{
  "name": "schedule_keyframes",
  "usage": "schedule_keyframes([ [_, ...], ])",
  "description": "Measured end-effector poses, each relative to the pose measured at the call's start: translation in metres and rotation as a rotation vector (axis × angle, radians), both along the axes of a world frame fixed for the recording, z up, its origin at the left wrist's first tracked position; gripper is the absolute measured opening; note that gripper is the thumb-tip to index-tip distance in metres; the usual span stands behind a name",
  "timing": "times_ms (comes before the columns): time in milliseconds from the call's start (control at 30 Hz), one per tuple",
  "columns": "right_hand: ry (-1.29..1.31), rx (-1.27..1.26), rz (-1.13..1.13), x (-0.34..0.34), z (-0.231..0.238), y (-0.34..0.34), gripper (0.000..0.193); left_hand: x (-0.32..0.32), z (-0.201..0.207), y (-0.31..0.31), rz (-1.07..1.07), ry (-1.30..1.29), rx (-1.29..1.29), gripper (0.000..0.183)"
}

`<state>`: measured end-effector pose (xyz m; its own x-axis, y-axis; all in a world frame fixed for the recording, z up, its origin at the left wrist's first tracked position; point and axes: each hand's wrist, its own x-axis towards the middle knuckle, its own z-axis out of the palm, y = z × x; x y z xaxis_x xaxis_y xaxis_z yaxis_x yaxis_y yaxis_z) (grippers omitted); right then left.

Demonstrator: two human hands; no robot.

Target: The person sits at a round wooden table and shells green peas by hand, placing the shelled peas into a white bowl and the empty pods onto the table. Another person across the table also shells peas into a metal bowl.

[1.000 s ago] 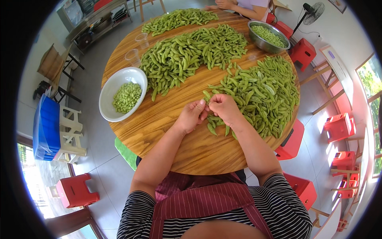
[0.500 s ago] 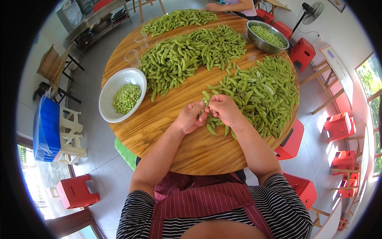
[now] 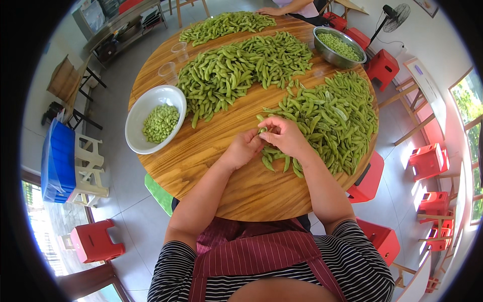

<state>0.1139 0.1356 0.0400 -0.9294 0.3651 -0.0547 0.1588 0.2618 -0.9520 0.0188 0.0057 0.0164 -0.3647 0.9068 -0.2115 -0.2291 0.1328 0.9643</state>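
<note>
My left hand (image 3: pixel 243 147) and my right hand (image 3: pixel 286 137) meet over the near side of the round wooden table (image 3: pixel 201 161). Between their fingertips is a green soybean pod (image 3: pixel 262 130), mostly covered by the fingers. Both hands are closed on it. Just right of my right hand spreads a heap of soybean pods (image 3: pixel 332 121), a few of them lying close under my hands. To the left stands a white bowl (image 3: pixel 132 123) with shelled green beans (image 3: pixel 161 123) in it.
A larger pod pile (image 3: pixel 226 70) lies mid-table, another (image 3: pixel 226 26) beyond it. Clear plastic cups (image 3: pixel 168 73) stand beside the white bowl. At the far right is a metal bowl (image 3: pixel 336 59) of shelled beans. Another person's arm (image 3: pixel 282 9) rests at the far edge. Red stools (image 3: pixel 375 181) surround the table.
My right hand has shifted slightly, its fingers now curled over the pod, and my left fingers have drawn in closer. The other person's arm at the far edge has moved a little.
</note>
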Motion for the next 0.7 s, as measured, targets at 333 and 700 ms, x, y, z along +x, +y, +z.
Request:
schedule_keyframes([
  [333,-0.039,0.266,-0.088,0.002,0.003,-0.002,0.019,-0.009,-0.01,-0.002,-0.169,-0.077,-0.043,0.018],
  [700,-0.187,0.415,-0.062,0.011,0.012,0.008,0.016,-0.013,0.004,-0.007,-0.052,-0.179,-0.12,0.023],
])
